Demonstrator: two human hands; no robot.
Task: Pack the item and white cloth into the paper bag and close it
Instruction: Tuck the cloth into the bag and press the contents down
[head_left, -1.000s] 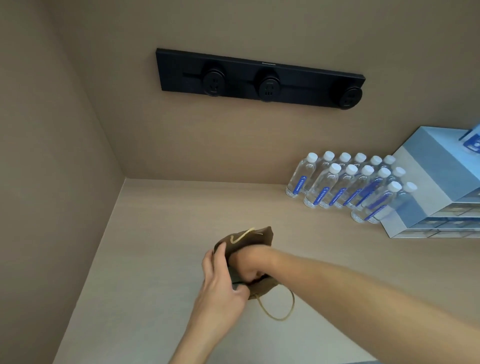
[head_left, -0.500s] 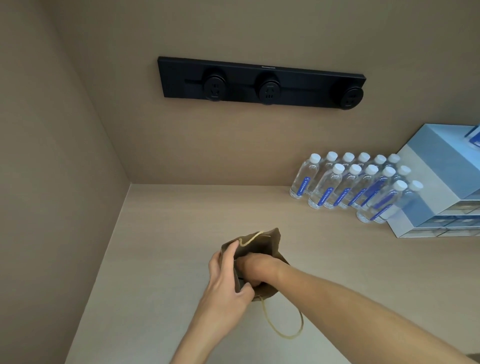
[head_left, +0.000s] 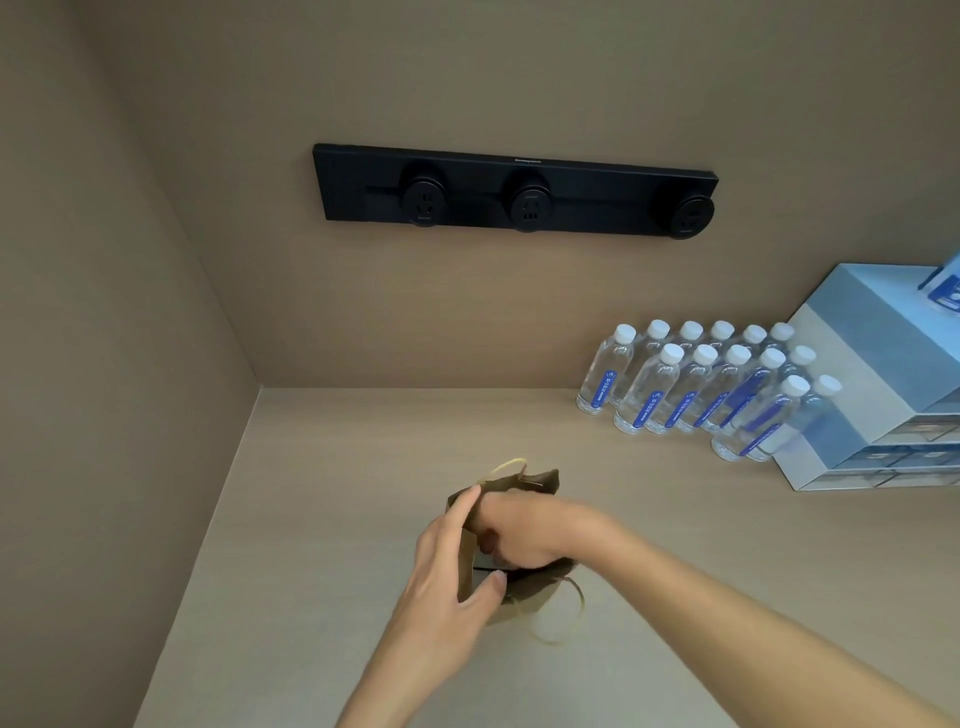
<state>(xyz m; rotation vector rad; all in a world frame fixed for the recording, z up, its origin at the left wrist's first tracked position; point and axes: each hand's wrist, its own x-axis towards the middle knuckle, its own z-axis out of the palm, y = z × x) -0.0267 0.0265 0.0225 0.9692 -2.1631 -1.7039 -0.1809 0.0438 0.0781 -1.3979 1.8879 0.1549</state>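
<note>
A small brown paper bag (head_left: 530, 483) with tan cord handles stands on the light wooden tabletop (head_left: 332, 467), near the front centre. My left hand (head_left: 447, 566) grips the bag's left wall, thumb on the near side and fingers over the rim. My right hand (head_left: 524, 535) reaches in from the right and is pushed down into the bag's mouth, fingers curled and hidden inside. A dark shape shows just inside the opening under my right hand. The white cloth is not visible. What my right hand holds inside is hidden.
Several small water bottles (head_left: 691, 384) stand in rows at the back right. A stack of light blue boxes (head_left: 883, 384) sits beside them at the right edge. A black socket strip (head_left: 514, 192) is fixed on the back wall. A side wall rises at the left.
The view has tilted so the bag and hands sit slightly lower and more to the right. My right hand stays inside the bag and my left keeps its grip on the wall.
</note>
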